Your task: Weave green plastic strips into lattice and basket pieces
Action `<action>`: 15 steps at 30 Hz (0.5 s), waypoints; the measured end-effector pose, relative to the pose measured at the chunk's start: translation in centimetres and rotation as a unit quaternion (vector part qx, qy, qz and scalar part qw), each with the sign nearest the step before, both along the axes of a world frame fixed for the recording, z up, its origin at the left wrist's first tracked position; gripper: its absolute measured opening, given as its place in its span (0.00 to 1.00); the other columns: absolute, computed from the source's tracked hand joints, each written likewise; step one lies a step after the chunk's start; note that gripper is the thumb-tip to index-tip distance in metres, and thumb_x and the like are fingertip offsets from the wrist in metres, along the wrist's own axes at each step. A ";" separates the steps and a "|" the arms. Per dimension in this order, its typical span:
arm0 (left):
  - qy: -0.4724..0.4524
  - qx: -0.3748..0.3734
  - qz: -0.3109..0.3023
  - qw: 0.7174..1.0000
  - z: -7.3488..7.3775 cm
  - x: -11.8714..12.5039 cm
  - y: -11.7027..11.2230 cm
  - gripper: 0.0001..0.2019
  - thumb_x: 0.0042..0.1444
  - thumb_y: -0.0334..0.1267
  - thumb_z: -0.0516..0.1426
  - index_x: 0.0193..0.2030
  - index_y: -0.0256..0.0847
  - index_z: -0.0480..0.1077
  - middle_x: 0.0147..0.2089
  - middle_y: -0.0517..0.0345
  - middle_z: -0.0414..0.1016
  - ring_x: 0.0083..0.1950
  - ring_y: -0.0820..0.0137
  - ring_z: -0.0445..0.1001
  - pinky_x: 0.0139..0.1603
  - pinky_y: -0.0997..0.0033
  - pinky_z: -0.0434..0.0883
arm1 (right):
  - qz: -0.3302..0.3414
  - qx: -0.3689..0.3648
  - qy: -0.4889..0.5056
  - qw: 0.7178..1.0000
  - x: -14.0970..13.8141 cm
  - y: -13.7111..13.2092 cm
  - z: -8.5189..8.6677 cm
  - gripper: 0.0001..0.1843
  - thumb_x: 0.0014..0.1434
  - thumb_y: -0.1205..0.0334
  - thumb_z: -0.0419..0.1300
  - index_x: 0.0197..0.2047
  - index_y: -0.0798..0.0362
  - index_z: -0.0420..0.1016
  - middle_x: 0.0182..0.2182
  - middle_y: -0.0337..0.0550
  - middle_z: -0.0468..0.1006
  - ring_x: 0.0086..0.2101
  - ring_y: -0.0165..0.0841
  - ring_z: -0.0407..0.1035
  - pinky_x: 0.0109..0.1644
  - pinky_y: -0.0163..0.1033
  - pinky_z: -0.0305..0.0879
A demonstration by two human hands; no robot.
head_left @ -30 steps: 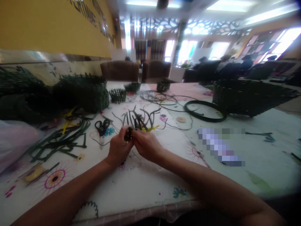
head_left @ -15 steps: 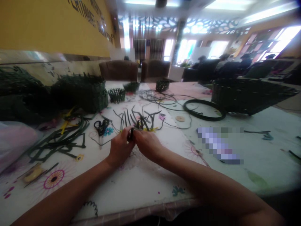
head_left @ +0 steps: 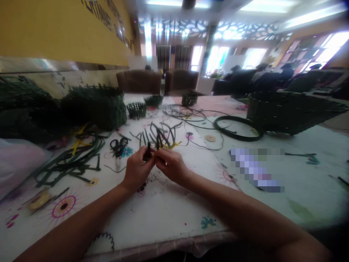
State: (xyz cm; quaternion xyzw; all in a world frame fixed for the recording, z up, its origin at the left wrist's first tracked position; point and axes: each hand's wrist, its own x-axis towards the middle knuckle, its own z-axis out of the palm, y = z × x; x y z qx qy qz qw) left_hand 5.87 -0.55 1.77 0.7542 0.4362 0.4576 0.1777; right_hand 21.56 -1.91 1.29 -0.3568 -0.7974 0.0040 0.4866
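Observation:
My left hand (head_left: 137,167) and my right hand (head_left: 171,165) meet over the patterned tablecloth (head_left: 160,214). Both pinch a small woven piece of dark green strips (head_left: 158,136), whose loose ends fan up and away from my fingers. The left fingers close round one dark strip end (head_left: 148,151); the right fingers pinch beside it, with a bit of yellow strip (head_left: 174,145) just beyond. Black-handled scissors (head_left: 119,145) lie to the left of my left hand.
Loose green and yellow strips (head_left: 73,160) lie at the left. Dark woven baskets (head_left: 98,105) stand at the back left, small ones (head_left: 136,110) behind, a large one (head_left: 286,112) at the right. A coil of dark strip (head_left: 237,127) lies beyond. People sit far back.
My hands have stayed together and shifted slightly up and away. The fanned strip ends have turned a little between my fingers.

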 end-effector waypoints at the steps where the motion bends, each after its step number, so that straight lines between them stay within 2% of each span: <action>1: -0.010 -0.005 -0.002 1.000 0.1 -0.1 0.1 0.07 0.56 0.41 0.59 0.38 0.40 0.71 0.32 0.62 0.74 0.32 0.73 0.72 0.35 0.77 0.66 | 0.014 0.016 0.002 1.000 0.1 0.1 -0.1 0.09 0.60 0.73 0.51 0.31 0.53 0.68 0.27 0.40 0.70 0.28 0.28 0.63 0.32 0.33 0.60; 6: -0.044 -0.012 -0.014 0.999 0.3 -0.3 0.4 0.08 0.56 0.41 0.60 0.34 0.39 0.73 0.30 0.62 0.74 0.32 0.74 0.71 0.36 0.77 0.66 | 0.056 0.049 0.006 0.997 0.2 0.2 -0.1 0.09 0.60 0.74 0.51 0.36 0.53 0.69 0.28 0.40 0.71 0.29 0.28 0.65 0.34 0.33 0.63; 9: -0.055 -0.001 -0.023 0.998 0.3 -0.3 0.3 0.07 0.56 0.40 0.60 0.34 0.39 0.73 0.30 0.62 0.74 0.32 0.74 0.71 0.35 0.77 0.66 | 0.034 0.055 0.015 0.998 0.0 -0.1 0.0 0.08 0.60 0.73 0.51 0.37 0.53 0.69 0.28 0.40 0.72 0.28 0.28 0.65 0.33 0.33 0.64; 12: -0.067 0.004 -0.026 0.997 0.4 -0.4 0.3 0.05 0.55 0.38 0.61 0.35 0.39 0.73 0.30 0.63 0.74 0.31 0.75 0.71 0.35 0.78 0.67 | -0.003 0.054 0.047 0.997 -0.3 -0.4 0.1 0.10 0.59 0.73 0.52 0.42 0.53 0.69 0.29 0.40 0.74 0.27 0.28 0.66 0.33 0.33 0.65; 15: -0.075 0.007 -0.001 0.997 0.7 -0.5 0.5 0.03 0.54 0.35 0.61 0.34 0.39 0.73 0.29 0.64 0.73 0.31 0.76 0.71 0.34 0.78 0.67 | -0.046 0.026 0.076 0.996 -0.4 -0.6 0.1 0.12 0.58 0.73 0.52 0.45 0.53 0.69 0.29 0.40 0.74 0.27 0.28 0.67 0.34 0.33 0.66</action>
